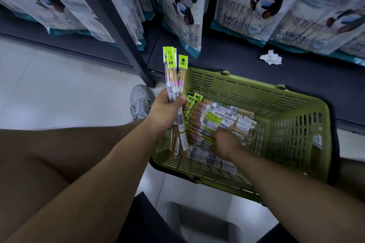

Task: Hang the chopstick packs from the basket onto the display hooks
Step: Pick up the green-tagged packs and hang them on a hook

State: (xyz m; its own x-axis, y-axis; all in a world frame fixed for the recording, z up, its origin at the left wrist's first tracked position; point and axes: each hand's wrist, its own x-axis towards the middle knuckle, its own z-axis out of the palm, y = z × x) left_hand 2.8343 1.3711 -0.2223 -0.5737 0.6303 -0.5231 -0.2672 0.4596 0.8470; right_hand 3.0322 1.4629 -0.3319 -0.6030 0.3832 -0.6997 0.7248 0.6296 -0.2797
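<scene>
Several packs gathered, none yet hung that can be seen.

Fingers of the left hand (167,108) are curled tight round a small bundle of chopstick packs (174,85), held upright at centre frame with their green header cards pointing up. The right hand (225,143) reaches down into the green basket (296,130) at right of centre, its fingers blurred against the loose packs (219,118), so whether they pinch one I cannot tell. Plenty of packs lie heaped on the basket floor. Panda-printed bags (183,6) hang along the upper frame; no free display hook shows, so I judge the hanging barely begun, with most of the load left.
</scene>
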